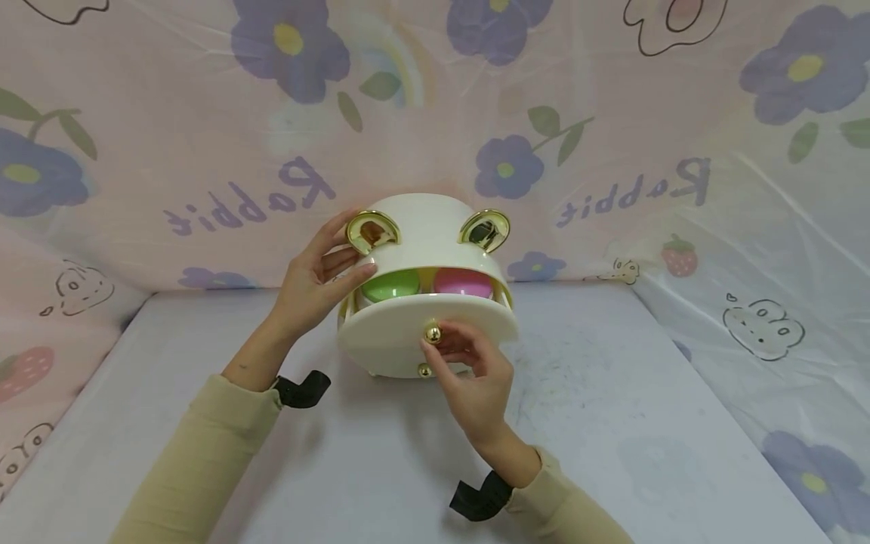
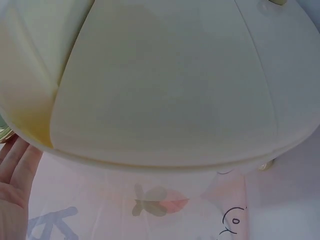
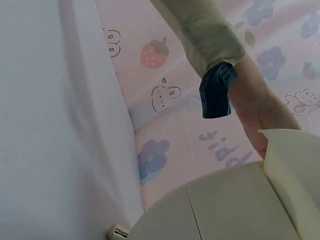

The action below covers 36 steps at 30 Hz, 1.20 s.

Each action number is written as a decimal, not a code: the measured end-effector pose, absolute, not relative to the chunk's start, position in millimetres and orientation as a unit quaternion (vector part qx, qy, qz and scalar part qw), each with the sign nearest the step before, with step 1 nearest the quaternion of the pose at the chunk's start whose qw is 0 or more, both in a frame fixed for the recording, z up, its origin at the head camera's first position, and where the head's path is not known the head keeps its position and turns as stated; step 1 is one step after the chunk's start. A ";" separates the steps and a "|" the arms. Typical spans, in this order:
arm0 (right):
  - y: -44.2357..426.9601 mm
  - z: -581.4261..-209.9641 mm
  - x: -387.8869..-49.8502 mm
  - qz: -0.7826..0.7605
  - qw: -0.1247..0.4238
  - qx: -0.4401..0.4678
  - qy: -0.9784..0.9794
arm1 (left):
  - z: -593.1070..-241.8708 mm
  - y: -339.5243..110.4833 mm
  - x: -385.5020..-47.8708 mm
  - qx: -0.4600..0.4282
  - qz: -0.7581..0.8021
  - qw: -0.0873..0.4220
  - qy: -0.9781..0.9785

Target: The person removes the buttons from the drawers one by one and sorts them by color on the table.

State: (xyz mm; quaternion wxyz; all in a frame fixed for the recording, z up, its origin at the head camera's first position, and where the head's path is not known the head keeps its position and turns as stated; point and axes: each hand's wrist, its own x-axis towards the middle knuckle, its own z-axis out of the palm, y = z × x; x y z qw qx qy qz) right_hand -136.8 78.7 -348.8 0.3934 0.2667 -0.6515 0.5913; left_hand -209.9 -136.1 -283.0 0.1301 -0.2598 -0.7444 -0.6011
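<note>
A white box with drawers (image 1: pixel 423 205) and two gold ears stands on the table. Its upper drawer (image 1: pixel 381 332) is pulled out, showing a green round thing (image 1: pixel 394 285) and a pink one (image 1: pixel 464 282) inside. My left hand (image 1: pixel 316 272) holds the box's left side by the ear (image 1: pixel 372 231), thumb on the front rim. In the left wrist view, that hand's fingers (image 2: pixel 22 165) lie against the side. My right hand (image 1: pixel 476 374) pinches the drawer's gold knob (image 1: pixel 433 335) between thumb and fingers. Below it shows a second gold knob (image 1: pixel 424 370).
The white tabletop (image 1: pixel 598 423) spreads around the box. Behind it hangs a pink patterned cloth (image 1: pixel 421 136) with flowers and lettering, which continues along both sides. A black wrist mount (image 1: pixel 481 497) sits on my right wrist, another (image 1: pixel 303 388) on my left.
</note>
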 end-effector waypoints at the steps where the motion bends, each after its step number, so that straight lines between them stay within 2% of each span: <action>1: 79.3 -348.9 -134.7 0.591 0.393 0.267 -0.652 | -283.3 -136.1 -210.0 -0.260 -0.601 0.130 -0.744; 24: 88.1 -347.6 -104.1 0.579 0.400 0.290 -0.648 | -287.6 -136.8 -213.1 -0.262 -0.608 0.134 -0.737; 36: 89.7 -351.0 -98.3 0.581 0.386 0.306 -0.648 | -287.8 -137.0 -212.8 -0.258 -0.604 0.130 -0.742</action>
